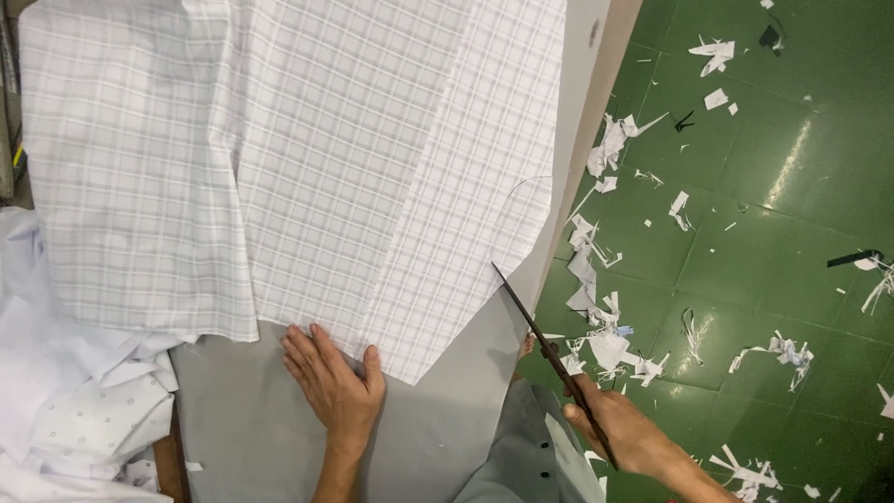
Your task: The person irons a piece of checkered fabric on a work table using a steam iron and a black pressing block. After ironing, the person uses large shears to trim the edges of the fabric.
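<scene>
From the head view we look down on a grey tabletop (251, 419) with a big piece of checked cloth (279, 158) spread over most of it. The cloth is white with thin grey lines, and it lies in flat layers, one on top of another. Our left hand (333, 382) lies flat and open on the tabletop, with its fingertips touching the near edge of the cloth. Our right hand (626, 430) is out past the edge of the tabletop and is closed around the handles of long dark scissors (549, 349). The blades are together, and they point up and away so the tip sits right at the cloth's cut edge. The two hands are well apart. On the left there is a messy pile of white cloth (65, 391), some with little dots. On the right we see a shiny green floor (792, 251) made of big tiles. Lots of small white scraps (596, 279) lie on the floor, most of them near the tabletop.
</scene>
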